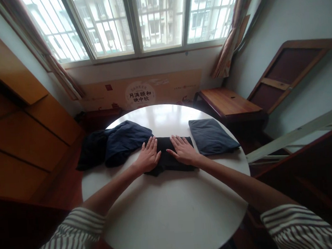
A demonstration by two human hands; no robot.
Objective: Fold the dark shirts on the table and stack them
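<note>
A black folded garment (170, 163) lies in the middle of the round white table (172, 208). My left hand (148, 154) rests flat on its left part, fingers stretched out. On its right part lies my right hand (182, 150), palm down with the fingers extended. Both hands press on the cloth without gripping it. To the right is a dark grey folded garment (213, 137), flat and neat. Left of my hands, a navy garment (127, 141) is loosely heaped beside a black garment (91, 149) that hangs over the table's edge.
A wooden side table (230, 101) stands beyond the round table at the right, near a leaning wooden frame (288, 74). Wooden cabinets (26, 147) line the left side. A barred window (134, 19) with curtains (230, 44) is at the back, above a printed banner (163, 88).
</note>
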